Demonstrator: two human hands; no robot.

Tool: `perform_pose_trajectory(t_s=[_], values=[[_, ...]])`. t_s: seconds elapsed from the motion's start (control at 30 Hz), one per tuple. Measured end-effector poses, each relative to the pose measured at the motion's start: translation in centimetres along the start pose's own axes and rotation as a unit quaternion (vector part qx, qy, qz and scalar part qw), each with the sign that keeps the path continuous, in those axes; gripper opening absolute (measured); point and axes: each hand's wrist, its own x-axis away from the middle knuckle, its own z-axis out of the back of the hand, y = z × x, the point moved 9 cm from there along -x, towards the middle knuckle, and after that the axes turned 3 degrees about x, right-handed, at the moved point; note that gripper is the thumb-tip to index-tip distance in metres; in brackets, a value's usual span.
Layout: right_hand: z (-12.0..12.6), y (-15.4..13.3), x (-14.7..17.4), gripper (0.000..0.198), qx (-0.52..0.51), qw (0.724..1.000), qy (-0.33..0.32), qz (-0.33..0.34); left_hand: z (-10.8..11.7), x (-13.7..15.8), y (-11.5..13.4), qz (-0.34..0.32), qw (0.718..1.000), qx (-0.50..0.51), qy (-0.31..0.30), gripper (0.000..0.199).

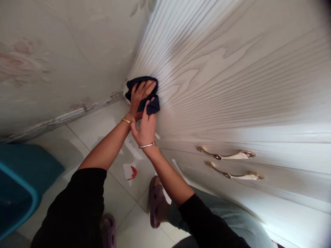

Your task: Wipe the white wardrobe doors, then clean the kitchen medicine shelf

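A dark navy cloth [131, 86] lies bunched against the white wood-grain panel [207, 79], low by the corner with the wall. My left hand [141, 93], a gold bracelet on its wrist, presses flat on the cloth with fingers stretched and somewhat apart. Just below and to the right, my right hand [145, 127] wears a silver bracelet. A folded end of the same cloth is caught among its fingers, which partly hides the fingertips. The right thumb rests close to the left wrist; whether they touch I cannot tell.
Two ornate handles [227, 154] stick out from the cabinet front at right. A blue bin [33, 172] stands at lower left. On the tiled floor [124, 215] lies a small red piece [132, 173]. My feet wear purple clogs [155, 201]. A worn baseboard [85, 109] edges the floral wall.
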Motion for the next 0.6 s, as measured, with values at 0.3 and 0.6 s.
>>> perform_pose_trajectory(t_s=[0.3,0.6], values=[[-1.9,0.1,0.8,0.077,-0.019,0.999,-0.043,0.009,0.3,1.4,-1.1,-0.008,0.999,-0.008,-0.042,0.073],[-2.1,1.1,1.0,0.085,-0.045,0.998,-0.041,-0.013,-0.5,3.3,-2.0,-0.006,0.997,0.069,-0.036,0.086]])
